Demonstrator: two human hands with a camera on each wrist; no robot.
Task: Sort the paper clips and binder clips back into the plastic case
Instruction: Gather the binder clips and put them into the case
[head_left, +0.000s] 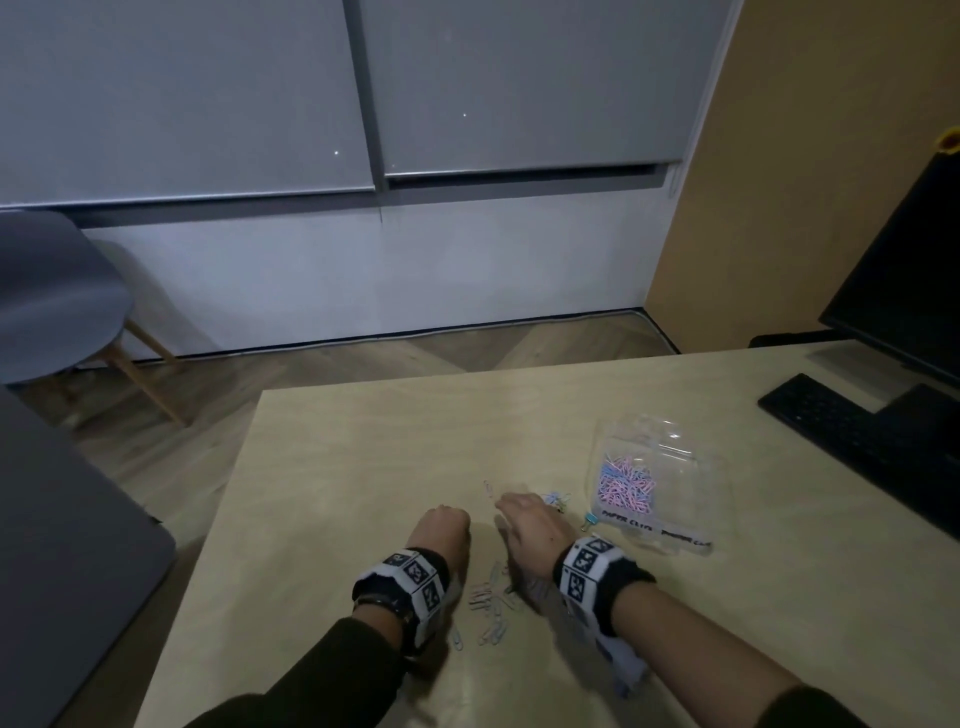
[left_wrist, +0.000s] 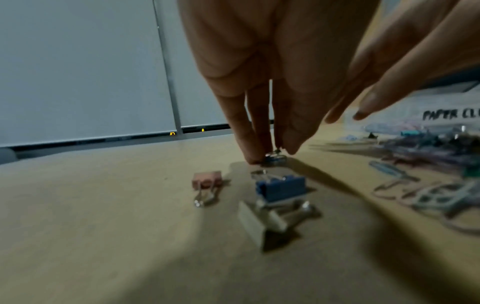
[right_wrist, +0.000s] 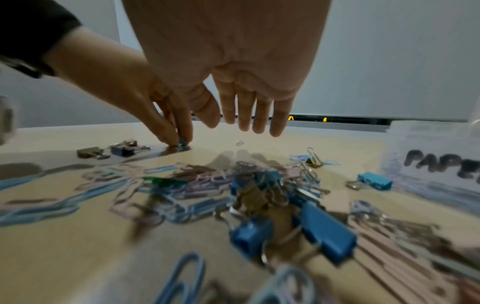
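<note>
Teal, apparently, the small binder clip (right_wrist: 182, 142) pinched by the left hand (head_left: 442, 530) wants a firm lift, while the right hand (head_left: 524, 525) hovers spread.

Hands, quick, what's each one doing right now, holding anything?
Left hand: fingertips pinching a small binder clip on the table.
Right hand: open, fingers straight, holding nothing, above the clip pile.

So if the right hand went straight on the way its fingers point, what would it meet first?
Probably the lone paper clip on the table just beyond the right hand; depth is unclear.
</note>
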